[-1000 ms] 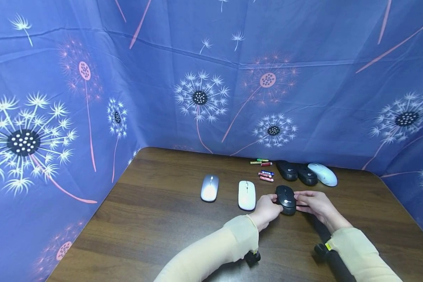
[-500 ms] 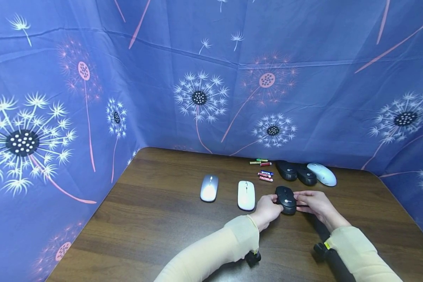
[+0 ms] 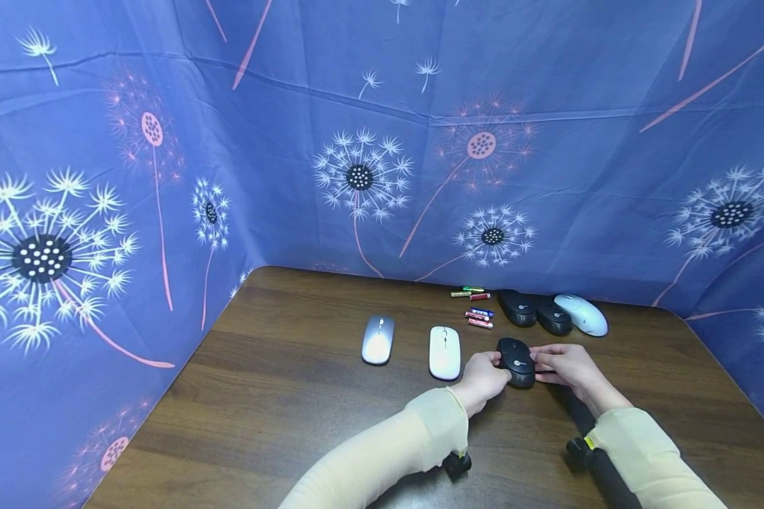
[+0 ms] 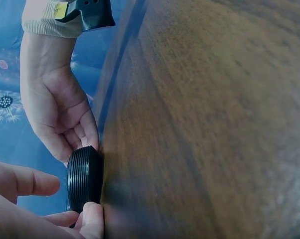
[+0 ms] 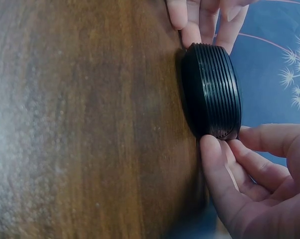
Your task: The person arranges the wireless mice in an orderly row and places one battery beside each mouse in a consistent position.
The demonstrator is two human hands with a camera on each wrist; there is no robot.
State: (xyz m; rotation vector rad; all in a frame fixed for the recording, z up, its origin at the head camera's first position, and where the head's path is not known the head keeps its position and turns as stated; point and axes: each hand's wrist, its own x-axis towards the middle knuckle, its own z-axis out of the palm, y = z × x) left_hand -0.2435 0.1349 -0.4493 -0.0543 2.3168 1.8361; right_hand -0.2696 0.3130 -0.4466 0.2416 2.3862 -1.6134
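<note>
A black computer mouse (image 3: 517,362) with ribbed sides sits at the right of the wooden table, held between both hands. My left hand (image 3: 482,383) grips its left side, with fingertips (image 4: 92,219) low against the body near the tabletop. From the other side my right hand (image 3: 568,367) holds the mouse by its right edge; in the right wrist view its fingertips (image 5: 211,144) meet the end of the ribbed side. The underside of the mouse faces the table and is hidden.
A white mouse (image 3: 445,353) lies just left of my left hand, with a silver-grey mouse (image 3: 378,341) beyond it. Several batteries (image 3: 480,318) lie behind. At the back right are two black mice (image 3: 554,316) and a pale mouse (image 3: 582,315), near the blue curtain (image 3: 382,106).
The far end of the black mouse has shifted very slightly toward the person. Both hands stay almost still on its sides.
</note>
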